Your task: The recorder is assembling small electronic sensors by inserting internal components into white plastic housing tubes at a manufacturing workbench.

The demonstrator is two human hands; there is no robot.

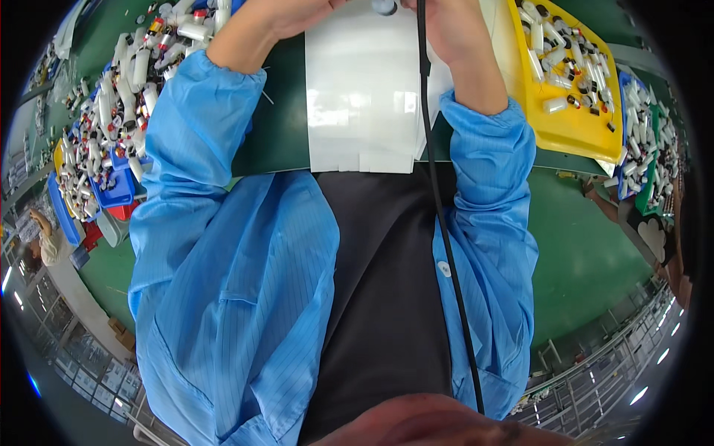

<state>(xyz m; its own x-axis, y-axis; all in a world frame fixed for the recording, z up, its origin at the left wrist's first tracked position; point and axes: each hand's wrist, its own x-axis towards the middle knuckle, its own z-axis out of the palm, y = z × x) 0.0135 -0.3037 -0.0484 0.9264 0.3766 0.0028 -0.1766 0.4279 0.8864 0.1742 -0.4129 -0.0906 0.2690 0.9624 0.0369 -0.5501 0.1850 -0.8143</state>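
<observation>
The left hand (316, 10) and right hand (451, 30) are showing only partly at the far edge, so I cannot tell whether either is gripping anything. A grey rounded piece (384, 7) is sitting between them, above the far part of the white sheet (363, 111); careful handling is probably meaning steadying it there, clear of the black cable (437, 186) hanging beside the right hand.

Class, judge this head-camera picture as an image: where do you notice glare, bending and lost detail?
Head view: pale glare patches on the white sheet; fisheye bowing in the yellow tray's edges; a white light streak at lower right; black corners; left hand and right hand cropped by the top edge, hiding their grip.
</observation>
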